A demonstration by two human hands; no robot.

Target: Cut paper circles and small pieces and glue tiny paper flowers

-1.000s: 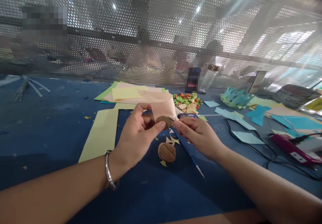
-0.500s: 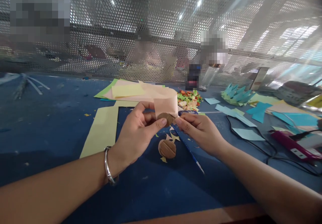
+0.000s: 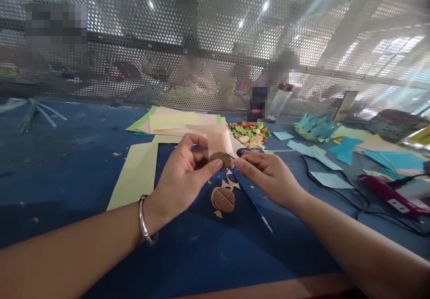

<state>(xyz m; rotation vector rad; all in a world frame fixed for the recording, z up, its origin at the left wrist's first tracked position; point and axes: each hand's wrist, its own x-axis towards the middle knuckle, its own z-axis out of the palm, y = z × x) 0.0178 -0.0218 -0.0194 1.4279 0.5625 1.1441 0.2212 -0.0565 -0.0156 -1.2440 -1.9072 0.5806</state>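
My left hand (image 3: 186, 169) is closed, pinching a round brown cardboard disc (image 3: 220, 160) against a sheet of pale pink paper (image 3: 220, 140) with the thumb in front. The paper stands up behind the disc. Opposite it, my right hand (image 3: 268, 173) grips a thin blade (image 3: 230, 156) between thumb and fingers, its tip at the disc's right edge. Most of this tool is hidden in the hand. Below them on the table lies a second ridged brown disc (image 3: 224, 199) with a pink edge. A slim blue brush-like stick (image 3: 250, 200) lies beside it.
Stacked coloured sheets (image 3: 168, 122) and a pale yellow sheet (image 3: 134, 175) lie left of centre. Paper scraps (image 3: 250, 133) are heaped behind my right hand. A clear bottle (image 3: 281, 101) stands near the perforated screen (image 3: 215, 75). Rightward are a folded-paper piece (image 3: 316, 127) and a magenta power strip (image 3: 396, 196).
The pink paper has tipped leftward and its curled top has flattened, uncovering more scraps. The thin blade has shifted slightly along the disc's edge. Both hands stay nearly in place.
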